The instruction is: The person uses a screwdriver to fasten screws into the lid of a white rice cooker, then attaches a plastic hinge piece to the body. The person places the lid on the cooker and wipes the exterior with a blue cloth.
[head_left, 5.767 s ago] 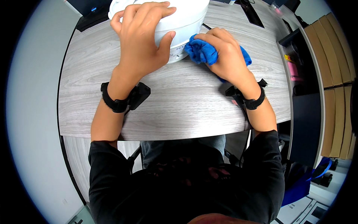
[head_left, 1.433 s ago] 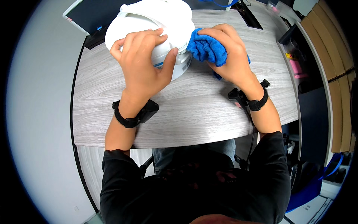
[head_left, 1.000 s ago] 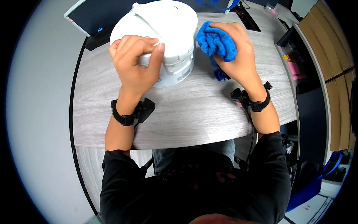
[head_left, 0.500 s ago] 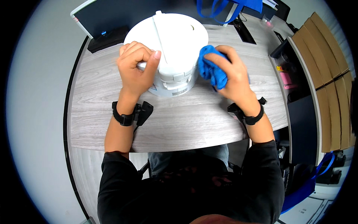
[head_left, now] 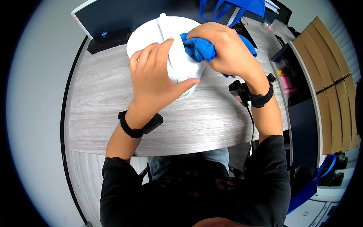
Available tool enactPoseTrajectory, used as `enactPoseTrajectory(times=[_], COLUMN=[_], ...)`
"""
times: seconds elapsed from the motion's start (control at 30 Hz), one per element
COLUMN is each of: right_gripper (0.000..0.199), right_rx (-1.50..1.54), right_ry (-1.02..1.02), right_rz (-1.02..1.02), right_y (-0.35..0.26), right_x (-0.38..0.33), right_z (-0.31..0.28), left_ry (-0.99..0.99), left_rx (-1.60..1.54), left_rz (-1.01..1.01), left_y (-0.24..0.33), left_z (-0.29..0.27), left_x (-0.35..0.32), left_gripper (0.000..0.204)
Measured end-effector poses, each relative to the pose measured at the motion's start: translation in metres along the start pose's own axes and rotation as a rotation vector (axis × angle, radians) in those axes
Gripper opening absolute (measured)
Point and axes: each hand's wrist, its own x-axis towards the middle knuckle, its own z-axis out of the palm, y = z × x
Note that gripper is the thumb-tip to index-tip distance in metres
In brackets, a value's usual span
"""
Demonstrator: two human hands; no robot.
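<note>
A white round lidded appliance with a raised bar across its top stands on the desk in front of me. My left hand is spread over its near left side, fingers stretched across the lid and thumb pointing right along the front. Bunched up in my right hand is a blue cloth, resting at the right part of the lid. That hand hides the lid's far right edge. Both wrists carry black straps with small devices.
Behind the appliance rise a dark desk panel and a black box. A blue bag hangs at the back right. Right of the grey wooden desk stands a shelf unit beside brown cartons.
My right hand has carried the blue cloth left and up onto the lid. My left hand has opened from a curled grip at the left rim and shifted right across the front.
</note>
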Motion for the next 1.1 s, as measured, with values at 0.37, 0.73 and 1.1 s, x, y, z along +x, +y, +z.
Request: enactPoseTrajectory(times=[0.37,0.73,1.1], right_gripper=[0.037,0.046,0.054], right_rx=[-0.148,-0.309,-0.369], right_ry=[-0.132,-0.154,-0.209], right_rz=[-0.062,-0.069,0.160], right_y=[-0.028,0.015,0.074], right_x=[-0.012,0.017,0.043], right_z=[-0.020,0.002,0.034], left_ry=[0.027,0.007,0.028], left_rx=[-0.068,-0.102,-0.117], left_rz=[0.073,0.114,0.097], left_y=[-0.012,-0.019,-0.020], left_z=[0.004,0.004,0.009], left_x=[0.007,0.009,0.007], left_gripper=[0.095,0.092,0.090])
